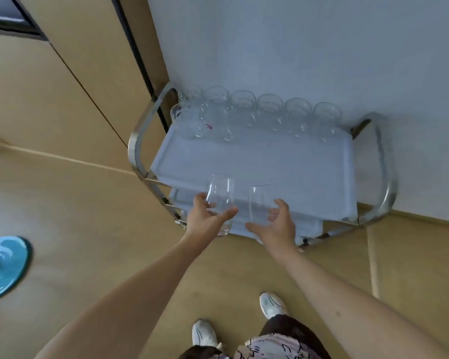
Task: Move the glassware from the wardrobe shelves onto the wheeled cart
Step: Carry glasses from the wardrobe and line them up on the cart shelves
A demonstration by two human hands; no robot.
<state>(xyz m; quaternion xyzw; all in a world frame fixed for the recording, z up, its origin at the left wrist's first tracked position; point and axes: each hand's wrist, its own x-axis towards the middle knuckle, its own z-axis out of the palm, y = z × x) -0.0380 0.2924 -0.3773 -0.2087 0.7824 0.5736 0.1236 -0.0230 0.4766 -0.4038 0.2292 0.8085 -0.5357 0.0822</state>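
My left hand (208, 218) grips a clear stemless glass (219, 193) upright, just over the near edge of the wheeled cart (270, 161). Beside it my right hand (276, 224) grips a second clear glass (259, 200), also upright, over the same edge. The cart has a white top tray inside a chrome frame (138, 141). Several clear glasses (270, 110) stand in a row along the tray's far side against the wall, with a few more clustered at its far left corner (189, 123).
A white wall (296, 47) backs the cart and a tan wardrobe panel (88, 47) stands to its left. The cart's lower shelf (303, 226) shows beneath my hands. A blue round mat (3, 265) lies on the tan floor at the left. My white shoes (271, 305) are below.
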